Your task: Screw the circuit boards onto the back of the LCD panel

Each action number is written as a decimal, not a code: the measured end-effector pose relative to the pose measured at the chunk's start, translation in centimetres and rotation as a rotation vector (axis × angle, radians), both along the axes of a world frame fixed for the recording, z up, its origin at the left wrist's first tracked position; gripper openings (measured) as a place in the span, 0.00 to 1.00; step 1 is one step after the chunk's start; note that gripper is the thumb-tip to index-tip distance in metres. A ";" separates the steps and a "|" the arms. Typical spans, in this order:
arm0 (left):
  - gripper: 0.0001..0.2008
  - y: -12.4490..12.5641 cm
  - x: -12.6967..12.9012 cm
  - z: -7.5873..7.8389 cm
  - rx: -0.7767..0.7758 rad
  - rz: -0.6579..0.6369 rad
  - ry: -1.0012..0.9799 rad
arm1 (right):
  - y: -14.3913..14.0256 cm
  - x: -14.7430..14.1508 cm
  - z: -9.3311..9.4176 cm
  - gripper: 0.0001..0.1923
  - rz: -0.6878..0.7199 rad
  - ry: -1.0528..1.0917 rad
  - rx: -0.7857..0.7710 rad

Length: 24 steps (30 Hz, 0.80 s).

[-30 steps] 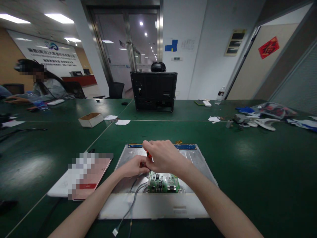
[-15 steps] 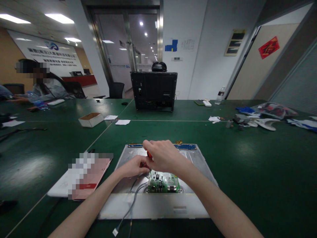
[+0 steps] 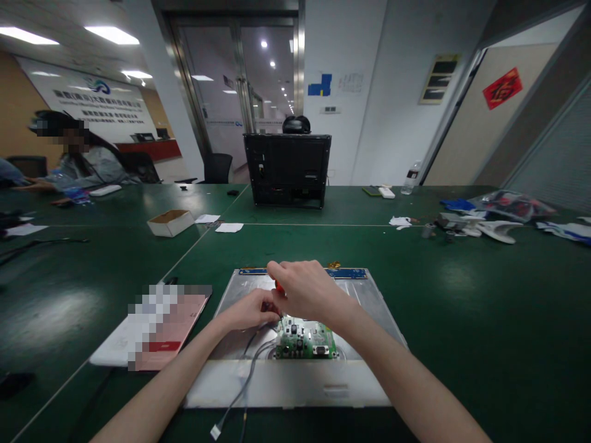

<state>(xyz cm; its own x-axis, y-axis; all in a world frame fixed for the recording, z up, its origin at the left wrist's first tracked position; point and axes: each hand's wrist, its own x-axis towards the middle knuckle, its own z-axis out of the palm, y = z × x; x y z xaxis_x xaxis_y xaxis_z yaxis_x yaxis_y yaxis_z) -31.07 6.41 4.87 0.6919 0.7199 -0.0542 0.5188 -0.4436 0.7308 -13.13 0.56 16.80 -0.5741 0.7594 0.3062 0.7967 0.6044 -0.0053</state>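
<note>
Two hands working a screwdriver over a circuit board on a metal panel.

The right hand (image 3: 302, 292) is curled tight around the orange-handled screwdriver (image 3: 279, 287), just above the green circuit board (image 3: 305, 339). The left hand (image 3: 249, 311), beside the board's left corner, pinches fingertips at the tool's lower end. The board sits near the front of the metal panel (image 3: 369, 307); grey cables (image 3: 240, 384) trail off its left side.

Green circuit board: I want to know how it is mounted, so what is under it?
The green circuit board lies on a silver metal panel that rests on the green table. Grey cables leave its left side. Its far edge is covered by the right hand; fasteners cannot be seen.
</note>
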 end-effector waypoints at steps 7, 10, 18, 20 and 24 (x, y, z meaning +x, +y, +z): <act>0.04 -0.1 0.1 0.4 0.025 -0.028 0.013 | 0.0 0.1 0.0 0.12 0.010 -0.005 -0.002; 0.06 -0.3 0.1 0.6 0.010 0.002 0.028 | 0.2 0.0 -0.1 0.12 -0.013 -0.029 -0.013; 0.05 0.2 0.0 -0.2 0.032 -0.023 -0.007 | -0.2 0.0 0.0 0.08 0.029 0.023 0.007; 0.04 0.2 0.0 -0.2 0.042 -0.033 -0.008 | -0.2 0.1 -0.1 0.09 0.036 0.022 -0.004; 0.06 -0.1 0.0 0.2 0.020 -0.004 0.026 | 0.1 0.1 -0.2 0.11 0.001 -0.008 -0.020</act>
